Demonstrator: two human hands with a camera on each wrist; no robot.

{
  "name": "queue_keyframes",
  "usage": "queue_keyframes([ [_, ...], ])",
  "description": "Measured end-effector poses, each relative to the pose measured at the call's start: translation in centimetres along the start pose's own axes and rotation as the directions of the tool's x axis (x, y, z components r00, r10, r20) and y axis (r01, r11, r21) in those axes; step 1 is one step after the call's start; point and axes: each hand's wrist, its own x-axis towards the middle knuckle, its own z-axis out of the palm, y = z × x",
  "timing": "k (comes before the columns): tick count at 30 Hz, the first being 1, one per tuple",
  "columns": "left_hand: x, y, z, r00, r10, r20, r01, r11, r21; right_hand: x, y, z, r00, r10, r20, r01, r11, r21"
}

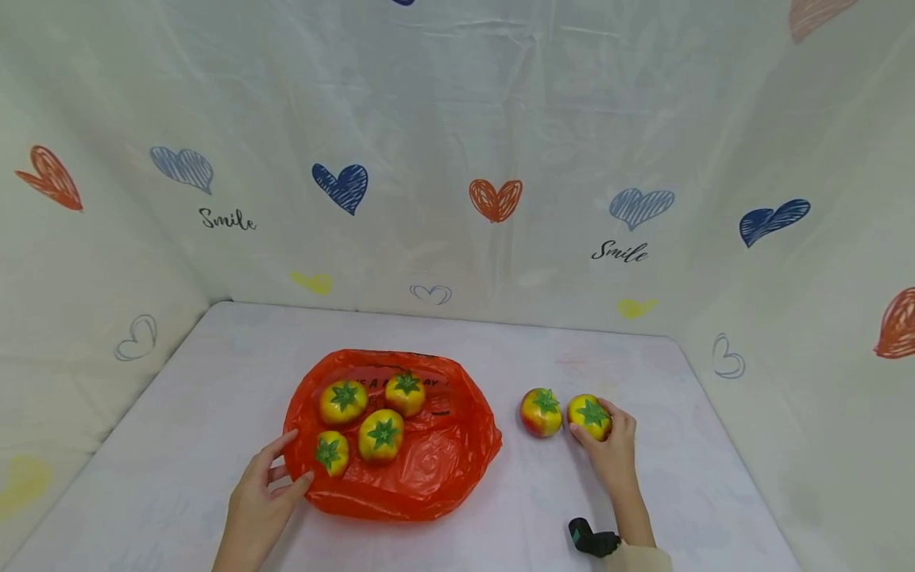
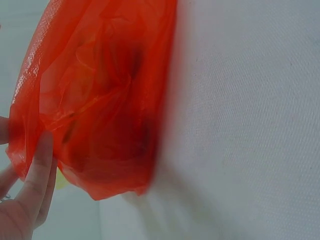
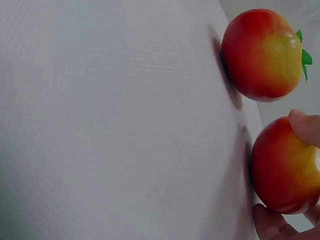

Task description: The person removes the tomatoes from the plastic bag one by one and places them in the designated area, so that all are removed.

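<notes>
An open red plastic bag (image 1: 429, 469) lies on the table with several yellow-and-red tomatoes in it, such as the front one (image 1: 381, 436), each topped by a green star-shaped calyx. My left hand (image 1: 260, 496) holds the bag's left rim; the left wrist view shows fingers (image 2: 37, 175) against the red plastic (image 2: 100, 100). To the right of the bag, my right hand (image 1: 613, 453) grips a tomato (image 1: 588, 415) between thumb and fingers. Its red underside (image 3: 280, 170) is close to the table in the right wrist view. Just left of it sits another tomato (image 1: 540, 413), untouched.
Near the right wrist is a black device (image 1: 593, 540) by the sleeve cuff. The white table (image 1: 529, 508) reaches back to a pale curtain (image 1: 429, 119) printed with hearts and the word Smile, which also hangs along both sides.
</notes>
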Motion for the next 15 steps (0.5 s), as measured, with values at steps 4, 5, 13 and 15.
queue_keyframes([
  [4,0.12,0.00,0.10,1.000,-0.004,-0.002,0.004,1.000,-0.003,0.13,0.09,0.04,1.000,-0.001,-0.012,0.001,1.000,0.000],
  [5,0.14,0.00,0.11,1.000,-0.004,-0.002,0.004,1.000,-0.004,0.16,0.11,0.04,1.000,-0.001,-0.016,0.001,1.000,-0.001],
  [13,0.02,-0.03,0.03,1.000,-0.013,0.007,0.013,1.000,-0.006,0.33,0.27,-0.10,1.000,0.006,-0.017,-0.006,1.000,-0.021],
  [15,0.03,-0.04,0.04,1.000,-0.014,0.006,0.014,1.000,-0.007,0.36,0.28,-0.16,1.000,0.002,-0.014,-0.003,1.000,-0.029],
])
